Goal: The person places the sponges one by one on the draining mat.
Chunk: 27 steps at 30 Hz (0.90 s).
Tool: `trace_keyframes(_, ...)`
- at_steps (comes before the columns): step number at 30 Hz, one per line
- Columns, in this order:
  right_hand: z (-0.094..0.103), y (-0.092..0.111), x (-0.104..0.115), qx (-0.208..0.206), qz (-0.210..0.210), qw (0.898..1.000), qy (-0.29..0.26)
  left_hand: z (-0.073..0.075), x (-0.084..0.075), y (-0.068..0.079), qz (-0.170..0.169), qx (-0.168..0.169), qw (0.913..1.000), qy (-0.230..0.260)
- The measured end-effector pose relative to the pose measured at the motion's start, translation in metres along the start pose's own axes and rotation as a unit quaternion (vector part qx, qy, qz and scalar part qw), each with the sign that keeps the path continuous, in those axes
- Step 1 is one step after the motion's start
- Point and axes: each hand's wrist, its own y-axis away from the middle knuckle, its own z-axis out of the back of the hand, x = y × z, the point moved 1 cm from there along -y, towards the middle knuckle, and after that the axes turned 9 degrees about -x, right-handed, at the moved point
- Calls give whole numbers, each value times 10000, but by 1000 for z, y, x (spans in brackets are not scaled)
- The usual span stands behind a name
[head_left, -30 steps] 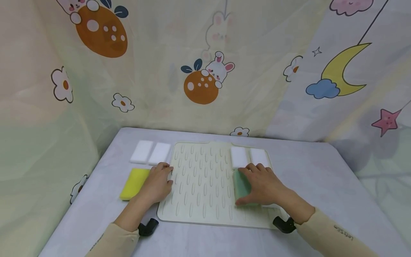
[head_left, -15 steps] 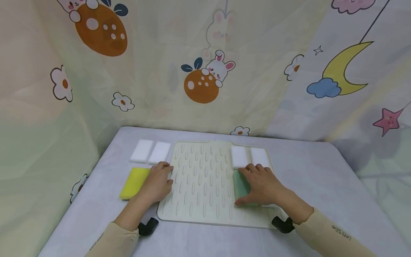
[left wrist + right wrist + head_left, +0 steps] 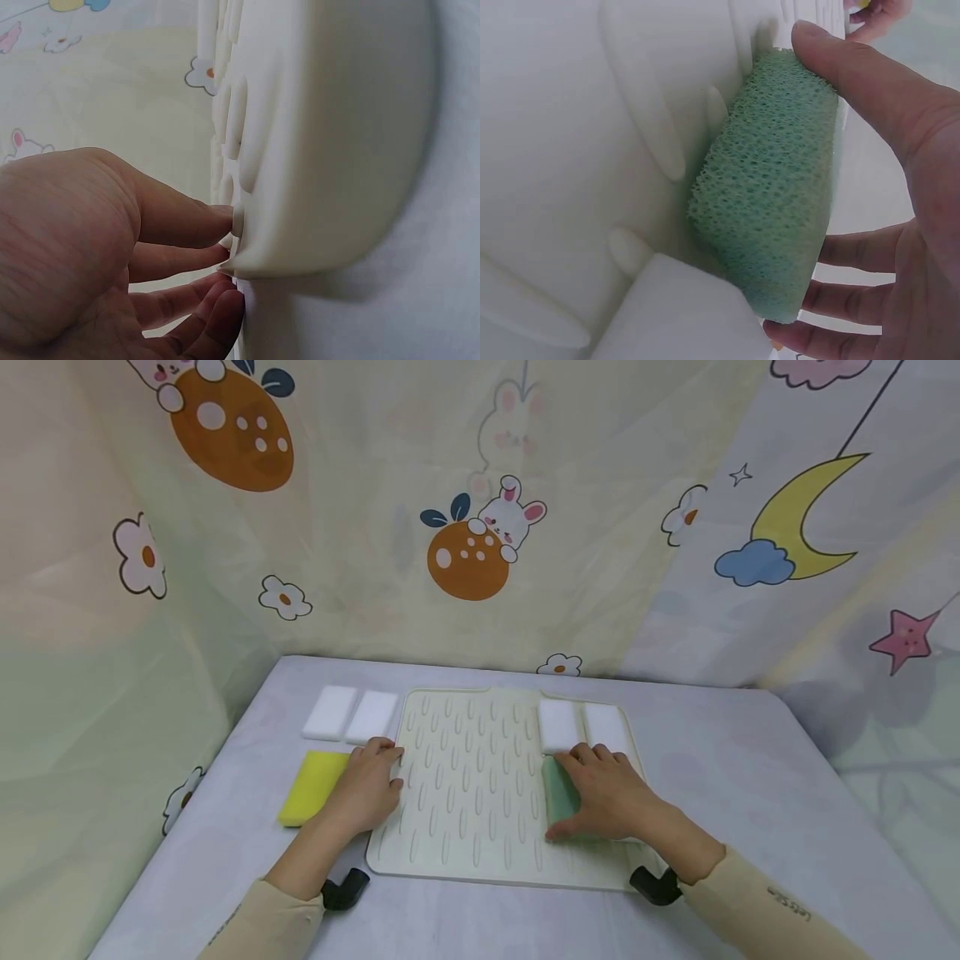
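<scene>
Right forearm shifts slightly left since earlier head frame; left hand (image 3: 367, 783) looks unmoved. Right hand (image 3: 607, 793) grips green sponge (image 3: 558, 797) — thumb on near end, fingers curled at far end. Sponge lies on right part of ridged mat (image 3: 465, 777), just nearer than two white blocks (image 3: 558, 725). Left fingers loosely bent, tips touching mat's left edge. Yellow sponge (image 3: 311, 787) beside left hand — on table (image 3: 487, 922), off mat.
</scene>
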Motion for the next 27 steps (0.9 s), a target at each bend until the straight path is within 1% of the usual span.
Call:
trace_keyframes(8, 0, 0, 0, 105, -76, 9999, -45, 1, -2, 1, 47, 21, 10000, 71)
trace_keyframes(13, 2, 2, 0, 92, -106, 9999, -87, 2, -2, 2, 17, 4, 10000, 72)
trace_keyframes(21, 5, 4, 1, 87, -159, 9998, -73, 2, -2, 1, 92, 41, 9999, 131)
trace_keyframes(27, 8, 5, -1, 141, -290, 9991, -260, 1, -1, 1, 69, 3, 9999, 133)
